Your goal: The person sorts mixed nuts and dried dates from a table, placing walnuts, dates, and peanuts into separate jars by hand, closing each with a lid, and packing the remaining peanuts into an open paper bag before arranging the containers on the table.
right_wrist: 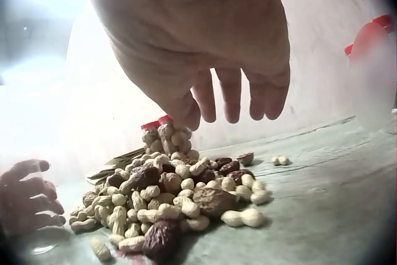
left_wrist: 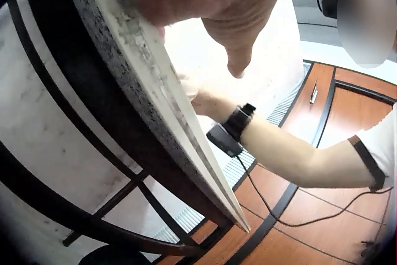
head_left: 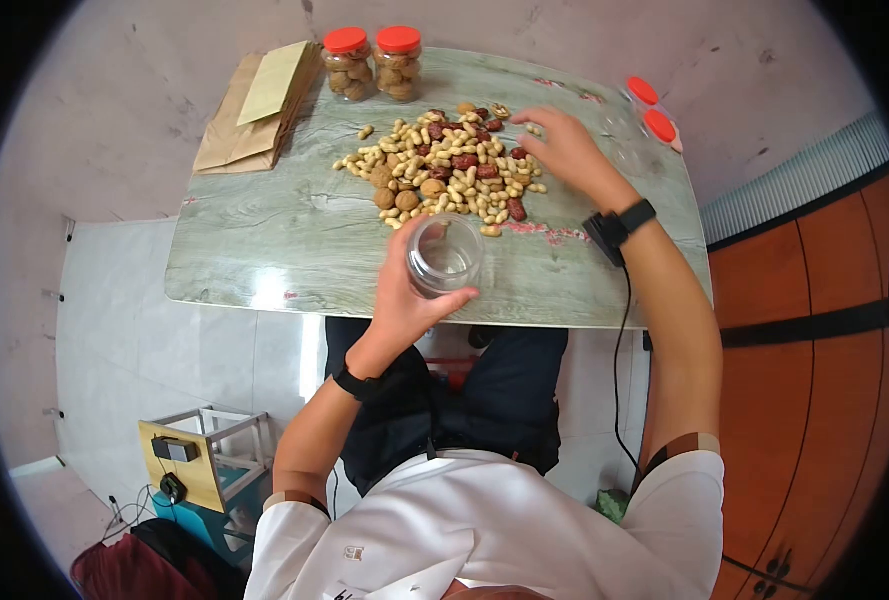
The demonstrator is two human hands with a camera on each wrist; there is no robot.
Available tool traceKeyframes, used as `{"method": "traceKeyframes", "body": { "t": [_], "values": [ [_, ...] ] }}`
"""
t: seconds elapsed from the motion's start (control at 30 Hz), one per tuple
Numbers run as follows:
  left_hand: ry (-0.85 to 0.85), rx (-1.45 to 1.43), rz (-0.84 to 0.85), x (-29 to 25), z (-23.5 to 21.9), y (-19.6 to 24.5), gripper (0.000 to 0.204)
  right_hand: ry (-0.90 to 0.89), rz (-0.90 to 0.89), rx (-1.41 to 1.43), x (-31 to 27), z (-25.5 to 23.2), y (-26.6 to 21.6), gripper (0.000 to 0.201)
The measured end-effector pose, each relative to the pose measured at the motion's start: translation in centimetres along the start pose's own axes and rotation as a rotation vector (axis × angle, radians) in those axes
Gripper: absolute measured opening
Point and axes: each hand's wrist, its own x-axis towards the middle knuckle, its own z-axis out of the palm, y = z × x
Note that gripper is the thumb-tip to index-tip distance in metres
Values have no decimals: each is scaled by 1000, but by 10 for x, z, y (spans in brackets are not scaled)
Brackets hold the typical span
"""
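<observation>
Left hand (head_left: 400,292): fingers curled around clear jar (head_left: 445,262), at near edge of table (head_left: 264,230), just nearside of the heap; right hand (head_left: 564,150): fingers loose, released, at the heap's far right side; peanuts (head_left: 409,150), dates (head_left: 516,209), walnuts (head_left: 384,198): one mixed heap, mid-table; red-lidded jars (head_left: 398,75), two: side by side, far left; paper bags (head_left: 229,135): left of these

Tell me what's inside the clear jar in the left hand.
Looking down into the clear jar, I see no nuts on its bottom. The left hand wraps its side, so the outside there can't be seen.
</observation>
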Motion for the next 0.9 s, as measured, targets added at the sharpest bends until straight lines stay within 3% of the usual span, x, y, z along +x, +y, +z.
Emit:
{"method": "traceKeyframes", "body": {
  "t": [0.13, 0.2, 0.27, 0.3, 0.33, 0.4, 0.47, 0.53, 0.63, 0.9],
  "values": [
    [20, 16, -20, -3, 1, 4, 109, -35, -18, -102, 58, 25, -14, 30],
    [31, 76, -2, -6, -2, 3, 110, -8, -32, -1, 70, 33, -29, 29],
    [29, 179, 55, -6, -1, 4, 111, -23, -251, 101, 71, 36, -64, 28],
    [39, 181, 68, -5, -1, 5, 109, -183, -162, 215, 66, 35, -88, 28],
    [58, 177, 57, -5, 0, 7, 109, -202, -172, 213, 63, 42, -99, 28],
    [34, 208, 103, -3, 0, 12, 106, -309, -549, 50, 60, 56, -116, 29],
    [50, 222, 102, -3, 0, 13, 105, -350, -510, 32, 58, 73, -126, 32],
    [62, 231, 109, -3, 1, 12, 104, -383, -615, -108, 61, 84, -127, 29],
    [93, 206, 124, -3, 2, 11, 103, -433, -638, -208, 64, 93, -130, 24],
    [102, 234, 126, -4, 3, 11, 102, -416, -625, -320, 65, 105, -137, 17]
  ]
}}
